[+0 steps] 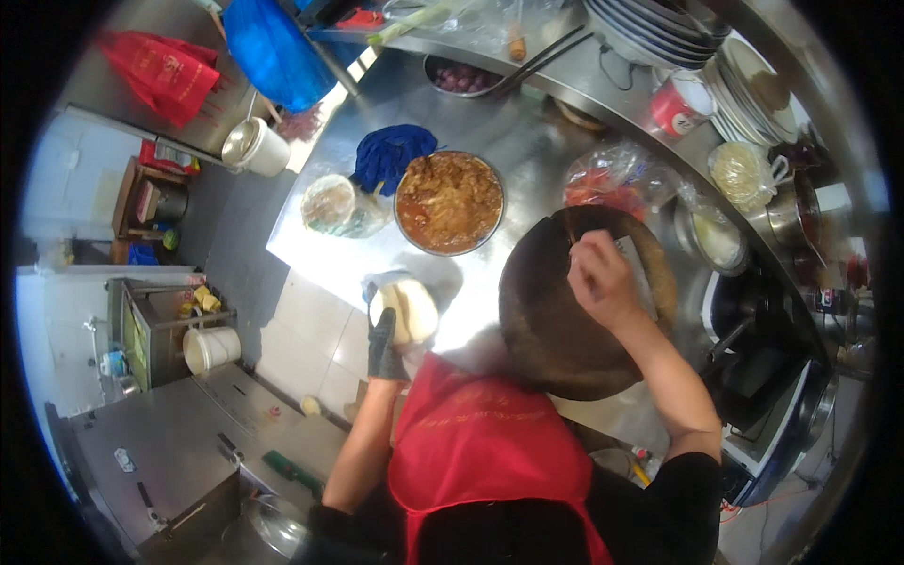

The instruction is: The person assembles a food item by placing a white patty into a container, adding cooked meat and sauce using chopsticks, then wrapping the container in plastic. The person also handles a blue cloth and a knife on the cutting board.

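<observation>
My left hand (384, 347), in a dark glove, is closed on a pale cream, rounded piece of food (411, 309) at the near edge of the steel table; its exact kind is unclear. My right hand (603, 281), bare, is closed over the round wooden chopping block (546, 325). A thin brown handle end shows by its fingers, and a flat greyish blade (638, 273) lies beside it; together they look like a cleaver. Beyond my left hand stand a round bowl of brown, saucy food (449, 203) and a plastic-lined tub (331, 203).
A dark blue cloth (394, 155) lies beside the bowl. Past the chopping block are a bag of red food (612, 184) and a bowl of white contents (718, 240). A steel shelf holds stacked plates (650, 33). White buckets (211, 349) stand at the left.
</observation>
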`<state>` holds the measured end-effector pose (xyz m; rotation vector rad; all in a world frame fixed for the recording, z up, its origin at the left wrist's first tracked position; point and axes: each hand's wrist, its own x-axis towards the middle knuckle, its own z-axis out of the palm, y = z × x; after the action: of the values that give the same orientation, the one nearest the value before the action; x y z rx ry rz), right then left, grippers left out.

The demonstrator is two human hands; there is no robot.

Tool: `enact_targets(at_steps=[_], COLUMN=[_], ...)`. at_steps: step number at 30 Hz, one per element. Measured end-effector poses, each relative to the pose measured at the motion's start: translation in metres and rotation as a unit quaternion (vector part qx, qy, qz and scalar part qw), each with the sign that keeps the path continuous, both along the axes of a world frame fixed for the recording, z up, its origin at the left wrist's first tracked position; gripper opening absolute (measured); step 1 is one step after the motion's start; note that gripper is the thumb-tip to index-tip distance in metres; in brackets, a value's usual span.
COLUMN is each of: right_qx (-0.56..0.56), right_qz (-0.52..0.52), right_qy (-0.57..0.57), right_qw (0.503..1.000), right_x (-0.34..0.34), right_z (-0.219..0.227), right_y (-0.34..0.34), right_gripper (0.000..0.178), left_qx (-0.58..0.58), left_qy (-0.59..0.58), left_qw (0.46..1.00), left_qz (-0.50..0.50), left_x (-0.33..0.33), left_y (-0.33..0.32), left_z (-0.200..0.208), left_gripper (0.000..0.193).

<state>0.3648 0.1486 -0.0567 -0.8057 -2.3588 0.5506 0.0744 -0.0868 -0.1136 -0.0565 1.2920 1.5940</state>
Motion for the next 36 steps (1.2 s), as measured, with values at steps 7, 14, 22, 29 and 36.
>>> enact_targets(at_steps=[7,14,22,29,36], right_qx=[-0.369,-0.403,-0.326,-0.432,-0.541], right_qz=[-0.096,-0.116,-0.188,-0.203,-0.217], right_qy=[0.292,0.147,0.182,0.247,0.41], right_qw=[0.877,0.896,0.909,0.844,0.702], right_x=[-0.091,-0.114,-0.115,-0.117,-0.094], right_z=[-0.029,-0.035,-0.003,-0.091,-0.144], right_y=[0.013,0.033,0.046,0.066,0.069], right_gripper=[0.014,0.016,0.024,0.026,0.027], left_qx=[0.034,0.066,0.053,0.026,-0.002], left_qy=[0.031,-0.046,0.028,0.003,-0.005], left_qw=[0.999,0.996,0.998,0.999,1.0], left_qz=[-0.011,-0.036,0.004,0.018,0.021], left_x=[-0.029,-0.063,-0.075,-0.075,-0.074], left_y=[0.012,0.022,0.04,0.051,0.053], left_z=[-0.024,-0.049,-0.041,-0.042,-0.039], left_gripper=[0.078,0.079,0.074,0.075,0.074])
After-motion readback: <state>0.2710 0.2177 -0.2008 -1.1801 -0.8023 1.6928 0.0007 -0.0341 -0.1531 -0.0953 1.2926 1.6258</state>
